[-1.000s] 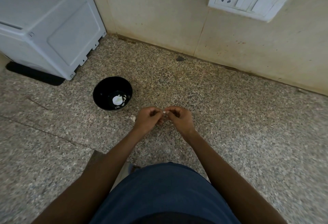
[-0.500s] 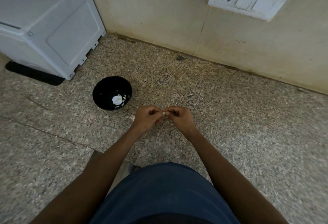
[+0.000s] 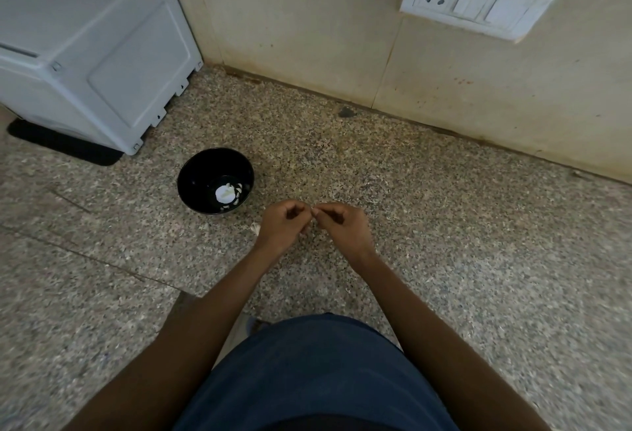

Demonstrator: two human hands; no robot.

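Speckled granite tabletop [image 3: 444, 242] meets a beige tiled wall [image 3: 307, 20] at the far edge, with a white switch plate [image 3: 478, 0] with one socket on the wall far right and a dark spot [image 3: 346, 112] on the stone just by the wall joint. Far left stands a white appliance [image 3: 89, 51] on a black mat [image 3: 65, 143]. Just near-right of it sits a black bowl [image 3: 201, 170] holding white pieces [image 3: 226, 193], and a small pale scrap [image 3: 254, 227] lies on the tabletop near the bowl.
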